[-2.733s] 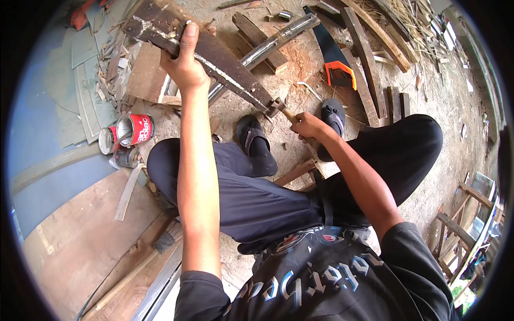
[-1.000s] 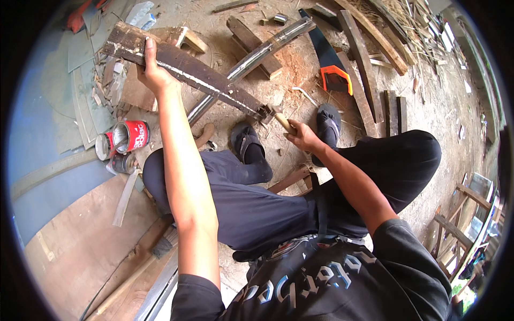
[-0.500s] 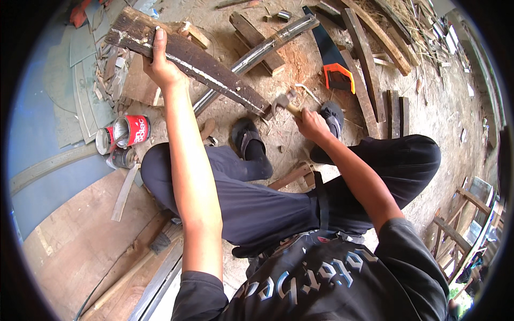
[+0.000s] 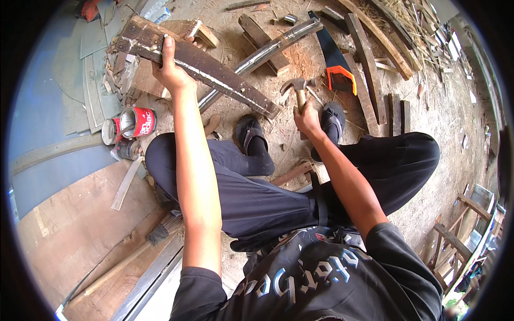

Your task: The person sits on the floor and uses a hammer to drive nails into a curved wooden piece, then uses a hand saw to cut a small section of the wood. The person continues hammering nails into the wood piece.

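The dark wooden plank is held slantwise in front of the person, its narrower end toward the right; whether that end touches the ground cannot be made out. The left hand grips its near edge, thumb showing on top, the other fingers mostly hidden behind the wood. The right hand is closed around a claw hammer, covering much of the pale handle; the curved metal head stands just clear of the plank's tip. Behind the plank, which hides part of it, a long grey bar lies over a wood block. The rough, dusty concrete floor carries wood offcuts, straw and a handsaw with a dark blade and angular orange-and-black handle. Open, paint-smeared tins with red sides cluster on the left, near a smooth, tan wooden board. At the right rim, a wooden frame is cut off by the black border, and the stuff beside it is too jumbled to identify.
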A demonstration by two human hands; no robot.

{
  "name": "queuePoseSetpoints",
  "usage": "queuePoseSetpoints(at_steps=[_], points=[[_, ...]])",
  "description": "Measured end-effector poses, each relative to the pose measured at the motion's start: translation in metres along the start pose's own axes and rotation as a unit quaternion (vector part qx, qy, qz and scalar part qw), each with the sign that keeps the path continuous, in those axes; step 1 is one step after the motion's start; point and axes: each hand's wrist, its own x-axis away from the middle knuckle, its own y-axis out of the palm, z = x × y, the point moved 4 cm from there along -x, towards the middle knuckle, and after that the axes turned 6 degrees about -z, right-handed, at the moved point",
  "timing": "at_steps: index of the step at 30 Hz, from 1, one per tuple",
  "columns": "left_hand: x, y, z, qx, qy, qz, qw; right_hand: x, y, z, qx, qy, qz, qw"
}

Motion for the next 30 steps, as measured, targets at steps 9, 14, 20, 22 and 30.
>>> queuePoseSetpoints(at_steps=[9,14,20,22,30], points=[[0.006,0.014,0.006,0.029,0.039,0.049,0.998,0.023,0.052,0.003,-0.471,0.318,-0.267,0.778],[0.027,0.039,0.017,0.010,0.053,0.013,0.998,0.021,0.064,0.001,-0.600,0.368,-0.268,0.658],[0.058,0.073,0.024,-0.008,0.090,-0.091,0.992,0.033,0.043,-0.007,-0.677,0.418,-0.329,0.509],[0.063,0.076,0.026,-0.014,0.105,-0.102,0.989,0.039,0.037,-0.012,-0.681,0.412,-0.344,0.498],[0.062,0.079,0.024,0.022,0.065,-0.122,0.990,0.049,0.037,-0.019,-0.675,0.396,-0.359,0.508]])
